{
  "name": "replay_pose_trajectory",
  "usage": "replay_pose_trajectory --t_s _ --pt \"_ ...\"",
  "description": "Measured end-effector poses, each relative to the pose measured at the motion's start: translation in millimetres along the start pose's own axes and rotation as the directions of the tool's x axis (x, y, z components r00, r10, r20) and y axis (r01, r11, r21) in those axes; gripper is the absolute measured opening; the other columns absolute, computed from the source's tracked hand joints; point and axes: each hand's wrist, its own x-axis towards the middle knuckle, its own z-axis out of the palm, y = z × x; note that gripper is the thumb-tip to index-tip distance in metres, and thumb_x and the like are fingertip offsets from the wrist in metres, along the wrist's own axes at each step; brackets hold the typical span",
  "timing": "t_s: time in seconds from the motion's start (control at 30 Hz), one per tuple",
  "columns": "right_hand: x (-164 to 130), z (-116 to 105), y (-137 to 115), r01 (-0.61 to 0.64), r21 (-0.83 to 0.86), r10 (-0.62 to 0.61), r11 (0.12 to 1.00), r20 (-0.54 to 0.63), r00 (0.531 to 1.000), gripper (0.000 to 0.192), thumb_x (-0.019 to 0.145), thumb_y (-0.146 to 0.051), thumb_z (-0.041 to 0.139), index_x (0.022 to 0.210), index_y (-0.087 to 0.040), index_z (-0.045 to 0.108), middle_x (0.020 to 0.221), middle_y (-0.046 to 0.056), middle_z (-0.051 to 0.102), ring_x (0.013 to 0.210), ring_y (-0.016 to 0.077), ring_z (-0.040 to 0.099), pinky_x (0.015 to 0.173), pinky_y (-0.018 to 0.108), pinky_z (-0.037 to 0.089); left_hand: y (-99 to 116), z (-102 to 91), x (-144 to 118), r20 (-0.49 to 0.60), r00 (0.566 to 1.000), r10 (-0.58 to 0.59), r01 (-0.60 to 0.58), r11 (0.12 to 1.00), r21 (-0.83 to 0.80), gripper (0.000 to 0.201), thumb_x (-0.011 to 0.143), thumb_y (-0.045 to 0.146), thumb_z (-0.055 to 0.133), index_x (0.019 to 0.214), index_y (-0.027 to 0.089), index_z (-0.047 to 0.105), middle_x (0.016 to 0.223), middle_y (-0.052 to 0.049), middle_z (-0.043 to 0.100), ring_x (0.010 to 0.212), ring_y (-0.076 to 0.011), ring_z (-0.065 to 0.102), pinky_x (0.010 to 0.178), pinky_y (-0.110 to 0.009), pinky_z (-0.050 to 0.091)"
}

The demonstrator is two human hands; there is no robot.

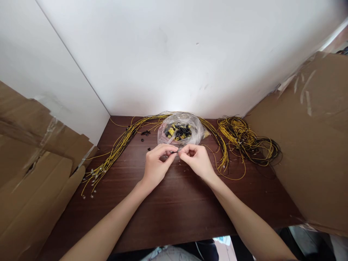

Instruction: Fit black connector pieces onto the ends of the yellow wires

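Observation:
My left hand [157, 163] is closed, pinching a small black part [174, 152] between thumb and index finger. Its exact kind is too small to make out. My right hand [198, 160] is closed too, with its fingertips on a thin black wire [182, 144] that loops up between the hands. The two sets of fingertips nearly meet. Just behind them lies a clear plastic bag [201, 131], opened out, with many small black and yellow plastic pieces [178, 132] inside. A few loose black pieces [145, 133] lie on the table left of the bag.
Yellow and black wires [116, 148] with small white connectors at their ends arc across the brown table [168, 210] behind the bag. A tangled wire bundle [244, 139] lies at right. Cardboard [312, 145] stands on the right, more cardboard [40, 174] on the left. A white wall [174, 65] closes the back.

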Motion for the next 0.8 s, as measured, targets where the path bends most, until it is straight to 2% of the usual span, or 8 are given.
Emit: replay_pose_trajectory --t_s 0.13,0.3,0.6,0.7,0.8 --pt "-2.2 1.1 -2.6 0.051 0.0 -0.051 0.999 -0.007 0.999 0.011 0.071 -0.024 0.059 0.064 -0.015 0.058 0.057 -0.002 0.054 0.05 0.0097 0.043 0.05 0.023 0.036 1.9 -1.2 1.0 -0.004 1.0 0.0 0.0 0.999 0.035 0.01 0.077 0.011 0.061 0.082 0.016 0.068 0.084 -0.003 0.068 0.069 -0.0111 0.058 0.065 -0.022 0.047" --pt "-5.2 1.3 -7.4 0.189 -0.141 -0.197 0.972 -0.046 0.979 0.009 0.074 -0.02 0.057 0.067 -0.015 0.06 0.062 -0.001 0.056 0.053 0.0099 0.045 0.052 0.022 0.036 1.6 -1.1 0.7 0.003 1.0 -0.023 0.023 0.998 0.058 0.009 0.076 0.013 0.062 0.083 0.016 0.067 0.08 -0.002 0.067 0.067 -0.0111 0.058 0.065 -0.023 0.046" --pt "-6.6 2.4 -8.7 0.251 -0.284 -0.281 0.926 -0.071 0.957 0.009 0.072 -0.015 0.057 0.063 -0.016 0.057 0.057 -0.003 0.052 0.051 0.0092 0.044 0.051 0.022 0.036 1.0 0.3 -1.3 -0.027 0.999 0.039 -0.037 0.996 0.085 0.011 0.075 0.01 0.061 0.082 0.017 0.067 0.08 -0.002 0.067 0.072 -0.0127 0.059 0.069 -0.025 0.048" --pt "-5.9 2.6 -7.4 0.255 -0.256 -0.278 0.932 -0.056 0.959 0.009 0.073 -0.016 0.057 0.064 -0.016 0.058 0.059 -0.002 0.053 0.052 0.0096 0.045 0.051 0.022 0.036 0.7 1.0 -1.1 -0.03 0.999 0.032 -0.031 0.999 0.045 0.01 0.075 0.011 0.061 0.08 0.017 0.068 0.082 -0.003 0.068 0.075 -0.0137 0.061 0.071 -0.025 0.049" --pt "-3.2 1.6 -2.8 0.21 -0.146 -0.216 0.967 -0.021 0.976 0.011 0.076 -0.022 0.057 0.068 -0.016 0.059 0.062 -0.001 0.055 0.053 0.0099 0.044 0.051 0.022 0.037 1.2 1.7 0.7 -0.029 0.997 -0.077 0.074 0.993 -0.091 0.008 0.075 0.015 0.063 0.081 0.016 0.068 0.085 -0.004 0.069 0.079 -0.0153 0.064 0.073 -0.026 0.052"
